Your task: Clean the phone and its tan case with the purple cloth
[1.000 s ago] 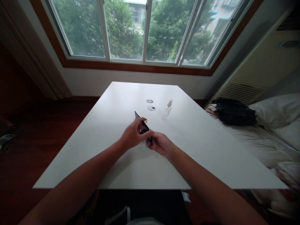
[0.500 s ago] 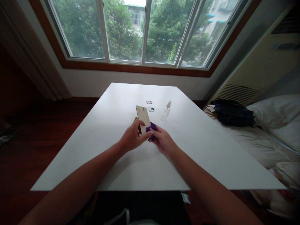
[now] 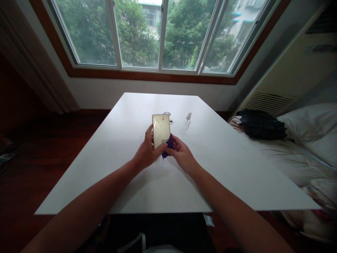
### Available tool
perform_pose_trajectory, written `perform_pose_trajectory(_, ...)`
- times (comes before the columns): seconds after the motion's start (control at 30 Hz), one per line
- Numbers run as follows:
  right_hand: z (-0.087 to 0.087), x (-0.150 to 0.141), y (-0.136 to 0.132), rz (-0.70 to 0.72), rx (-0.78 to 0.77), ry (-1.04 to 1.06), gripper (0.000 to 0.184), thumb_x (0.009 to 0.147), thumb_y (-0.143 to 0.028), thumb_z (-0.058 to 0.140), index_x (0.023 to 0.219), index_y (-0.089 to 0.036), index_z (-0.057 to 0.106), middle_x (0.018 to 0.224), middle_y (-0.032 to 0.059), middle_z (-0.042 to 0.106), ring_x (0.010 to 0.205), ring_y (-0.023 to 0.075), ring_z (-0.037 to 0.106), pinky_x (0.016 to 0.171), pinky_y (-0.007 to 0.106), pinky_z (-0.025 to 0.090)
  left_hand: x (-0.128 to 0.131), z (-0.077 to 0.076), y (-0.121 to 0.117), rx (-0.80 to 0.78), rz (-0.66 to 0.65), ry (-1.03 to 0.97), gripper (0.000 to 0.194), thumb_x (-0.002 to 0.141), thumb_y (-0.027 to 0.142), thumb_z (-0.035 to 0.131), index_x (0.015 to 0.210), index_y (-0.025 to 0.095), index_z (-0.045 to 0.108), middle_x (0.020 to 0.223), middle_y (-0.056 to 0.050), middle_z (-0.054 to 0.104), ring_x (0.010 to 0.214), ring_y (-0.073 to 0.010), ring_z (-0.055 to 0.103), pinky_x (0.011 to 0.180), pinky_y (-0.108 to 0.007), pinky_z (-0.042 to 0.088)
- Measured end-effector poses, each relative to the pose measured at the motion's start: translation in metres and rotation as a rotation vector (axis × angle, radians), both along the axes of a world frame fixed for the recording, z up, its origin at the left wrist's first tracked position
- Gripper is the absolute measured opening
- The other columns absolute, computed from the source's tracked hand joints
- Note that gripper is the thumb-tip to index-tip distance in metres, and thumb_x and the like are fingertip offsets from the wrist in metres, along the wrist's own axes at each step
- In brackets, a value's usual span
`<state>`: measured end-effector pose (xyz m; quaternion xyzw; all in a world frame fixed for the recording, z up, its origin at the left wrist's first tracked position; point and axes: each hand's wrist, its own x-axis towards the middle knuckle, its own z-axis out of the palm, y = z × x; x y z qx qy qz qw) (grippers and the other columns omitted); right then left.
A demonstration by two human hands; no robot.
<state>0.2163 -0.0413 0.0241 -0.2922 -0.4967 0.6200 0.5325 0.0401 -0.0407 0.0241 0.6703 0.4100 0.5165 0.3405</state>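
A flat, phone-sized gold power bank is tilted up above the table, its face with a small red mark turned towards me. My left hand grips it along its left side and lower edge, the thumb lying across the bottom. At its lower right corner, my right hand pinches a crumpled purple cloth that touches the power bank. Part of the cloth is hidden behind my fingers.
On the white table, a clear spray bottle stands beyond my right hand. Small round items lie behind the power bank, partly covered by it. A bed with a dark garment is at the right, and a window is ahead.
The power bank has turned, showing a different face with a red mark instead of printed text, and stands more upright. The purple cloth has shifted at its lower right corner.
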Motion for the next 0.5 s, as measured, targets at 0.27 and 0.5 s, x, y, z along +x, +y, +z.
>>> perform_pose_trajectory(0.27, -0.004, 0.007, 0.006, -0.165, 0.015, -0.011, 0.061, 0.069, -0.025, 0.09, 0.125, -0.024, 0.067, 0.118, 0.0039, 0.075, 0.108, 0.0208, 0.069, 0.095, 0.037, 0.057, -0.002, 0.008, 0.008, -0.078, 0.047, -0.181, 0.066, 0.089, 0.046, 0.071, 0.141, 0.016, 0.044, 0.104, -0.008, 0.07, 0.078, -0.0142, 0.065, 0.064, -0.023, 0.052)
perform_pose_trajectory(0.5, 0.006, 0.009, 0.004, -0.299, 0.058, -0.1, 0.045, 0.073, -0.032, 0.087, 0.114, -0.023, 0.072, 0.098, 0.0024, 0.076, 0.076, 0.0159, 0.062, 0.061, 0.027, 0.049, -0.001, 0.013, 0.006, -0.138, 0.016, -0.305, 0.049, 0.085, 0.051, 0.074, 0.114, 0.018, 0.053, 0.087, -0.003, 0.072, 0.066, -0.0123, 0.064, 0.056, -0.021, 0.048)
